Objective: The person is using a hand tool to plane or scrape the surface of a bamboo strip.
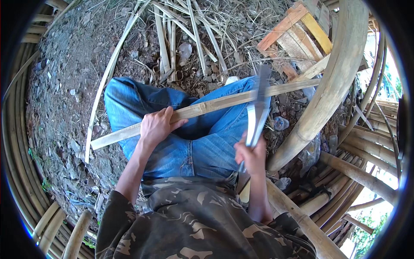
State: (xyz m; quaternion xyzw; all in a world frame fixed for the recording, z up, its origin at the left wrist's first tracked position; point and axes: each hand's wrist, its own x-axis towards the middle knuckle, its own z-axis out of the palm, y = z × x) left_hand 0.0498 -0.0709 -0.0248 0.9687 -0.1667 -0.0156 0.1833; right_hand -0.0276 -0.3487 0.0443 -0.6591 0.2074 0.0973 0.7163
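A long split bamboo strip (215,105) lies across my lap, over my blue jeans (189,142), running from lower left to upper right. My left hand (157,125) grips the strip near its left part, fingers wrapped over the top. My right hand (251,154) holds the handle of a large knife (258,108). Its blade points up and away from me and crosses the strip near my right knee. The blade looks motion-blurred.
Thick bamboo poles (336,86) curve past on the right, with more stacked at the lower right (358,172). Thin split strips (172,39) and dry leaves litter the dirt ahead. Wooden slats (297,30) lie at the upper right. Bamboo poles (21,129) line the left.
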